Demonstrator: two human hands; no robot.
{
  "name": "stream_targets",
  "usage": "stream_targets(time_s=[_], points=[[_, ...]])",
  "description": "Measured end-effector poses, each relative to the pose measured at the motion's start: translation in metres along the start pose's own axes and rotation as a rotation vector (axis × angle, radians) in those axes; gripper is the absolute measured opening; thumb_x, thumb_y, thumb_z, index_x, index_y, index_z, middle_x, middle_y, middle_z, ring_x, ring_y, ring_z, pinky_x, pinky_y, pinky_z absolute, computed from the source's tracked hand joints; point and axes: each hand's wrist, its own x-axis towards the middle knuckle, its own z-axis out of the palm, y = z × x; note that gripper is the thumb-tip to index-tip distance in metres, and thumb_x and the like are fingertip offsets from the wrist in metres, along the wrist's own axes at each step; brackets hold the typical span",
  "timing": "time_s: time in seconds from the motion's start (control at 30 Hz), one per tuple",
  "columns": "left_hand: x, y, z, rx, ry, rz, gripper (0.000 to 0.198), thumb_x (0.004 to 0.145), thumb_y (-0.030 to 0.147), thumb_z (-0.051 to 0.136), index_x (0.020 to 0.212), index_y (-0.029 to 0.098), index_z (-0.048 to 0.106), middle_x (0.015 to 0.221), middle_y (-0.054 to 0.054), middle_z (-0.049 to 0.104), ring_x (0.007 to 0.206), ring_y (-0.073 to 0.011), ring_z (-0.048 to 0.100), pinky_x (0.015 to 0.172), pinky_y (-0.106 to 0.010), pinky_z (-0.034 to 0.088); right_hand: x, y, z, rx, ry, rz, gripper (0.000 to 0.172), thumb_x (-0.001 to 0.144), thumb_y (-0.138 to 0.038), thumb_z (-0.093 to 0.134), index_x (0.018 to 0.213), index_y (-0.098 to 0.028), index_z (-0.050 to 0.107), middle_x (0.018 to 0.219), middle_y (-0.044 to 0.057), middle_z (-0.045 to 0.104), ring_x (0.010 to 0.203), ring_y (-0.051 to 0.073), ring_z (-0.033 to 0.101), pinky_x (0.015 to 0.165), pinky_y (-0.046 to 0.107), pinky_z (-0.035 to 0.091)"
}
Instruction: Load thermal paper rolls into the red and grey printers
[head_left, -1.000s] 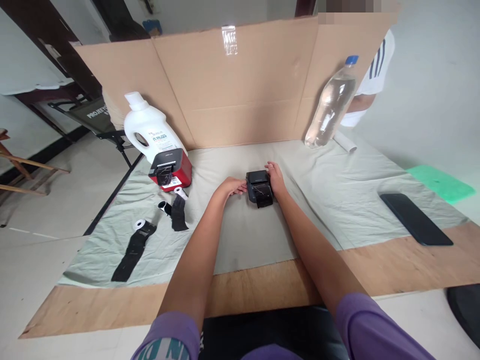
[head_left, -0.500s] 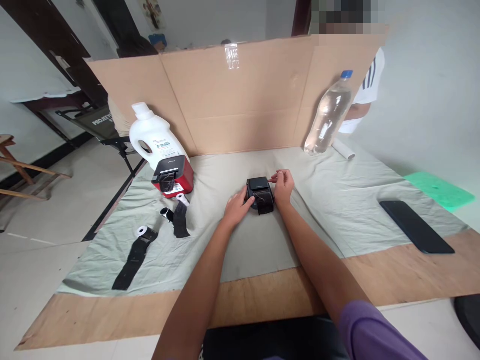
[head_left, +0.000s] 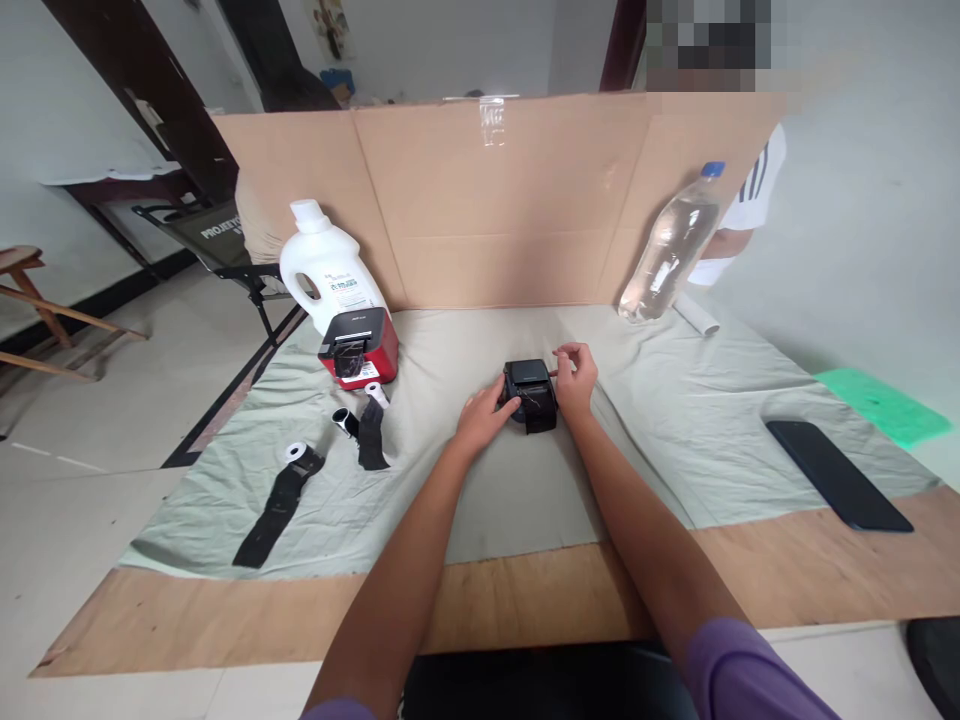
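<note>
In the middle of the cloth sits a small black portable printer (head_left: pixel 530 373), with a strip of black printed paper (head_left: pixel 538 408) hanging from its front. My left hand (head_left: pixel 484 412) grips the printer's left side, thumb at the front and fingers along the side. At the right side of it is my right hand (head_left: pixel 576 378), its thumb and forefinger pinched close to the casing; what they hold, if anything, is too small to make out. Left of my hands stands a red and black printer (head_left: pixel 382 345) with dark paper out of its slot. Paper rolls (head_left: pixel 296 453) with black strips lie before it.
A white jug (head_left: pixel 330 265) and a water bottle (head_left: pixel 667 250) lean near the cardboard screen (head_left: pixel 495 210). A phone (head_left: pixel 836 472) and a green sheet (head_left: pixel 881 400) are to the right, with a white tube (head_left: pixel 697 315) behind. Someone's sleeve (head_left: pixel 761 180) shows beyond the screen.
The view has shifted slightly, so everything appears a little farther right. Both hands keep their places at the small printer, with the right fingers still pinched.
</note>
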Motion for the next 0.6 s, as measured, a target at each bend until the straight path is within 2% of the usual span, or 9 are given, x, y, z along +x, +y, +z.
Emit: stream_targets(time_s=[0.17,0.23,0.3,0.37,0.47,0.6], points=[[-0.001,0.000,0.000,-0.020,0.010,0.020,0.068,0.097,0.057,0.044,0.156,0.024,0.035,0.126,-0.010,0.066,0.120,-0.0306,0.058,0.107,-0.043,0.041,-0.002,-0.011,-0.003,0.035,-0.060,-0.081,0.023,0.091,-0.044,0.051,0.101,-0.024,0.056,0.100,0.006,0.060,0.102,0.025,0.062,0.062,0.034,0.060],[-0.001,0.001,-0.001,-0.027,0.012,0.021,0.068,0.097,0.057,0.044,0.156,0.024,0.034,0.124,-0.010,0.067,0.120,-0.0302,0.058,0.106,-0.043,0.042,0.000,-0.015,-0.003,0.072,-0.099,-0.089,0.024,0.091,-0.045,0.052,0.102,-0.024,0.057,0.102,0.006,0.060,0.104,0.024,0.061,0.069,0.036,0.061],[-0.002,0.001,-0.002,-0.035,0.012,0.014,0.069,0.097,0.057,0.045,0.156,0.023,0.035,0.122,-0.010,0.067,0.119,-0.0306,0.058,0.106,-0.043,0.042,0.003,-0.014,-0.002,0.122,-0.162,-0.057,0.026,0.092,-0.047,0.052,0.100,-0.024,0.059,0.104,0.005,0.061,0.106,0.023,0.061,0.081,0.039,0.060],[-0.002,0.002,-0.002,-0.040,0.008,0.009,0.070,0.097,0.057,0.045,0.156,0.022,0.035,0.122,-0.011,0.067,0.119,-0.0311,0.058,0.106,-0.044,0.042,0.008,-0.009,0.001,0.152,-0.252,0.048,0.031,0.092,-0.052,0.048,0.099,-0.024,0.060,0.102,0.005,0.064,0.106,0.022,0.061,0.092,0.043,0.056],[-0.002,0.003,-0.003,-0.037,0.002,0.007,0.070,0.097,0.057,0.044,0.156,0.021,0.034,0.124,-0.011,0.066,0.120,-0.0314,0.058,0.107,-0.044,0.040,0.013,0.004,0.004,0.013,-0.390,0.186,0.042,0.092,-0.060,0.042,0.099,-0.023,0.062,0.096,0.005,0.068,0.102,0.022,0.063,0.100,0.045,0.050],[-0.002,0.003,-0.001,-0.029,0.018,-0.003,0.069,0.096,0.057,0.044,0.155,0.023,0.035,0.124,-0.010,0.066,0.120,-0.0311,0.058,0.107,-0.045,0.040,0.019,0.008,0.003,-0.229,-0.455,0.172,0.048,0.092,-0.058,0.038,0.106,-0.020,0.064,0.098,0.007,0.071,0.102,0.022,0.065,0.101,0.039,0.047]])
